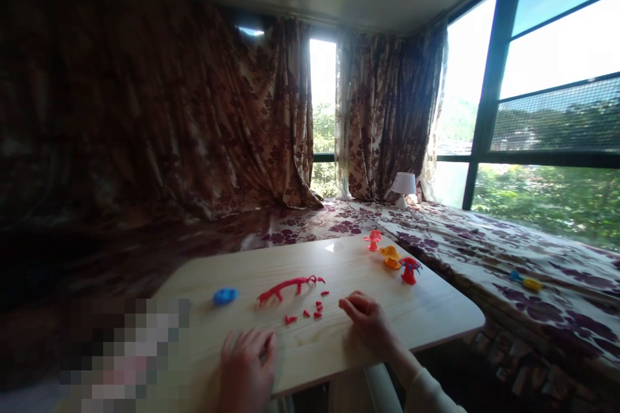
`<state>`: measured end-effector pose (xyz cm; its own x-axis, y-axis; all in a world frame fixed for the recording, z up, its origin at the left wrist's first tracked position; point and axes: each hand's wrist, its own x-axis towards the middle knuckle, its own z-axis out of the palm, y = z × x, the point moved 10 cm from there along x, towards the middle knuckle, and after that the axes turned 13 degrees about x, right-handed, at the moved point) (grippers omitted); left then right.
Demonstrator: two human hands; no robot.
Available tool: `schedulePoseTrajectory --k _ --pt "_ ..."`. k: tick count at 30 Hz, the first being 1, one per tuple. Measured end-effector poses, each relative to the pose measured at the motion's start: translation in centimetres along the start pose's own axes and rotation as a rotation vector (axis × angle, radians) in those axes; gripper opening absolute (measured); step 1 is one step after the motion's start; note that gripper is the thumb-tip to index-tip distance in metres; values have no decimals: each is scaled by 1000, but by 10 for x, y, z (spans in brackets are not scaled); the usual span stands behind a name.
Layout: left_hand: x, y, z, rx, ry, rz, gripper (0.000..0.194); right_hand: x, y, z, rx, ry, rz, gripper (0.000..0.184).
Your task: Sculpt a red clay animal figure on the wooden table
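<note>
My left hand [249, 358] rests at the near edge of the table, fingers loosely bent and thumb a little apart, with nothing visible in it. To the right, my right hand [365, 319] is over the tabletop with thumb and fingertips pinched together; anything between them is too small to make out. Between and beyond my hands lies a long red plastic piece [285, 287], arched with short leg-like prongs. Several small pointed red pieces [307, 313] are scattered near its right end. A blue oval piece [225, 296] sits on the left.
On the table's [217, 329] far right stand a pink figure [373, 241], a yellow piece [390, 257] and a red mushroom-like piece with blue spikes [409, 271]. A blue-and-yellow toy [526, 281] lies on the flowered bedding [547, 310]. Behind is a white lamp [403, 184].
</note>
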<state>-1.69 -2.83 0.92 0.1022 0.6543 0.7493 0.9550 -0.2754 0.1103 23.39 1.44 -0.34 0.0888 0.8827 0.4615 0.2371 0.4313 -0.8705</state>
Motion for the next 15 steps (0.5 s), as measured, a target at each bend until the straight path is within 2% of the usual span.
schedulePoseTrajectory --k 4,9,15 --pt "-1 1 0 3 -18 -11 24 -9 -5 12 -142 -121 -34 19" --pt "-2 1 0 8 -39 -14 22 -20 -15 12 -345 -170 -74 24" --pt "-2 3 0 34 -36 -1 22 -35 -35 1 -527 -184 -98 30"
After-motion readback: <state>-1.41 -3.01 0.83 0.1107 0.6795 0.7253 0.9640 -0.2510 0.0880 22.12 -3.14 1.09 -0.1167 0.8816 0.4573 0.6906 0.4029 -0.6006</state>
